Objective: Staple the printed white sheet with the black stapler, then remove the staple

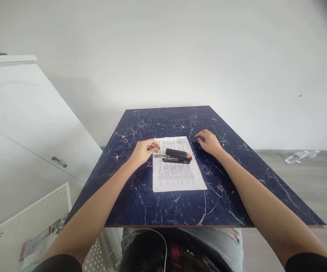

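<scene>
A black stapler (176, 155) with an orange tip lies across a printed sheet of paper (177, 185). Its metal staple tray (161, 156) sticks out toward the left. Just above that tray, at the paper's left edge, my left hand (144, 151) is closed in a pinch. A small dark sliver shows between its fingertips, too small to name. My right hand (210, 142) rests on the table past the paper's upper right corner. Its fingers are loosely bent, with the thumb apart, and nothing shows in them.
The dark blue marble-patterned table (177, 211) reaches back to a white wall. At left stand a white cabinet (39, 113) and a white perforated basket (47, 204) with packets inside. Clear plastic wrapping (301, 155) lies on the floor at right. A white cable (165, 245) crosses my lap.
</scene>
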Available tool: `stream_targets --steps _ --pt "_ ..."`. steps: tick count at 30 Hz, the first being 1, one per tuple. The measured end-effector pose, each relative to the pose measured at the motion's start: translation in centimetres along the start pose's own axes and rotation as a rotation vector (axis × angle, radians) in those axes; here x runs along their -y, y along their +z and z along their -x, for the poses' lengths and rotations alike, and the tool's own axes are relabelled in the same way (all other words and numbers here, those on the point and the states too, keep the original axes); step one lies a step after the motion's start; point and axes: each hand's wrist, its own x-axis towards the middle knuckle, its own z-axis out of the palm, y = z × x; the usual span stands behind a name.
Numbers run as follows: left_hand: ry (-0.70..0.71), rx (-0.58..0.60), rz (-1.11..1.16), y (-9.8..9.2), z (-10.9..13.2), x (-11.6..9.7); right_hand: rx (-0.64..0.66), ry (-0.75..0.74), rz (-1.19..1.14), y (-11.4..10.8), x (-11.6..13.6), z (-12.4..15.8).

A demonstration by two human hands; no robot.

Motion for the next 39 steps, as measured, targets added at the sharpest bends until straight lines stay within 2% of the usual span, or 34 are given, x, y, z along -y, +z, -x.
stream_targets --steps 3,7,15,21,24,27,30,32,35,39 --pt "0.060 0.035 -0.103 0.6 0.2 -0.8 0.024 -0.034 -0.027 0.3 0.9 0.2" --pt "0.080 0.102 -0.209 0.8 0.4 -0.8 0.061 -0.063 -0.043 0.6 1.5 0.3" --pt "0.019 0.146 -0.202 1.0 0.2 -0.7 0.121 -0.063 -0.057 0.3 2.2 0.4" --pt "-0.035 0.170 -0.180 1.3 0.1 -0.4 0.130 -0.073 -0.048 0.3 2.5 0.3" --pt "-0.050 0.197 -0.177 0.9 0.0 -0.3 0.119 -0.078 -0.072 0.1 3.0 0.3" --pt "-0.074 0.299 -0.130 -0.8 0.0 0.1 0.147 -0.060 -0.170 -0.8 4.6 0.4" --pt "-0.084 0.376 -0.083 -2.5 0.1 1.0 0.388 -0.099 -0.335 -1.8 7.3 0.9" --pt "-0.073 0.369 -0.065 -3.0 0.0 1.6 0.534 -0.170 -0.393 -1.9 9.1 1.4" --pt "-0.020 0.322 -0.043 -2.1 -0.5 2.2 0.548 -0.215 -0.409 -1.0 11.2 2.0" --pt "0.082 0.243 -0.104 0.3 -1.4 2.1 0.486 -0.194 -0.447 0.4 11.8 2.3"
